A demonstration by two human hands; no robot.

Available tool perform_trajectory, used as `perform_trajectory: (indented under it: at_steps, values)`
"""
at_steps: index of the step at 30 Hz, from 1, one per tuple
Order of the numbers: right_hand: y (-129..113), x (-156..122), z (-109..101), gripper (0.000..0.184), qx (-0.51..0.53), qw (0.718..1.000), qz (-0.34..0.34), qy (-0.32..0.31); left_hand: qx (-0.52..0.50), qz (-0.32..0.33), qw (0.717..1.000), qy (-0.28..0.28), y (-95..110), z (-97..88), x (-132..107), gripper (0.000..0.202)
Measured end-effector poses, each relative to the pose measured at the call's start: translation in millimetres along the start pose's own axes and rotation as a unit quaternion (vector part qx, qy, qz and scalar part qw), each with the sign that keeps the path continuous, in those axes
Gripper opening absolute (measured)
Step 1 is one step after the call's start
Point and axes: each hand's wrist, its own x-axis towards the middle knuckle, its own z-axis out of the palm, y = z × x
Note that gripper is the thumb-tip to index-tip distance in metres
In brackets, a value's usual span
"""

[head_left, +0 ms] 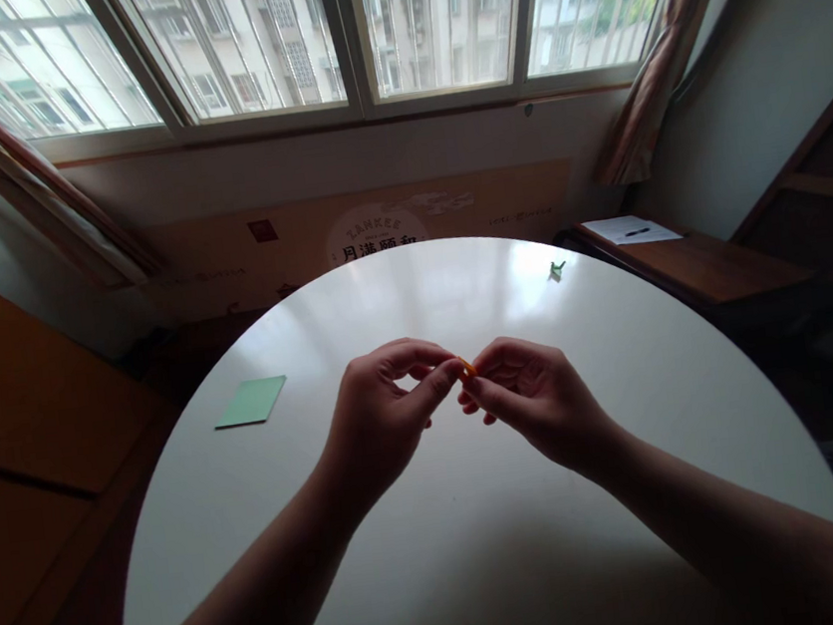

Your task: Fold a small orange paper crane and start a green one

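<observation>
A small orange piece [468, 368], which looks like folded paper, is pinched between both hands above the middle of the white table. My left hand [389, 401] grips its left end with thumb and forefinger. On the other end, the thumb and forefinger of my right hand [534, 384] are closed, with the remaining fingers curled loosely below. Most of the orange piece is hidden by the fingertips, so its exact shape cannot be made out.
The round white table [444, 550] fills the foreground. Light green square paper [252, 401] lies at its left, and a small green folded figure [557, 270] at the far right. Beyond the right edge, a brown side table [742, 260] bears white paper [603, 233] and a pen [637, 232].
</observation>
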Motion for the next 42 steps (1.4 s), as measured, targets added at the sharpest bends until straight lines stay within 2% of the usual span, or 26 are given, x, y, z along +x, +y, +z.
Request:
perform_trajectory:
  at_steps: [10, 16, 22, 28, 34, 42]
  values:
    - [-2.0, 1.2, 1.4, 0.02, -0.026, 1.0, 0.013, 0.011, -0.023, -0.045, 0.999, -0.018, 0.5, 0.5, -0.1, 0.015]
    - [-3.5, 0.8, 0.7, 0.018, -0.008, 1.0, 0.017, 0.016, -0.015, -0.037, 0.997, 0.064, -2.0, -2.3, 2.2, 0.02]
    - [-2.8, 1.6, -0.1, 0.02, 0.002, 0.999, 0.028, 0.021, 0.021, -0.025, 0.999, -0.004, -3.5, -1.5, 1.1, 0.017]
    - [-3.6, 1.7, 0.7, 0.019, -0.015, 0.999, 0.029, 0.013, 0.031, -0.013, 0.999, -0.012, -2.0, 0.2, 0.3, 0.01]
    - [-0.1, 1.9, 0.2, 0.017, 0.02, 0.999, 0.037, -0.017, 0.016, 0.001, 1.0, -0.013, -2.1, 1.1, -0.6, 0.009]
    - [-1.7, 2.7, 2.4, 0.011, -0.013, 0.999, 0.024, 0.026, 0.013, -0.019, 0.999, -0.023, -1.8, 0.8, -0.7, 0.011]
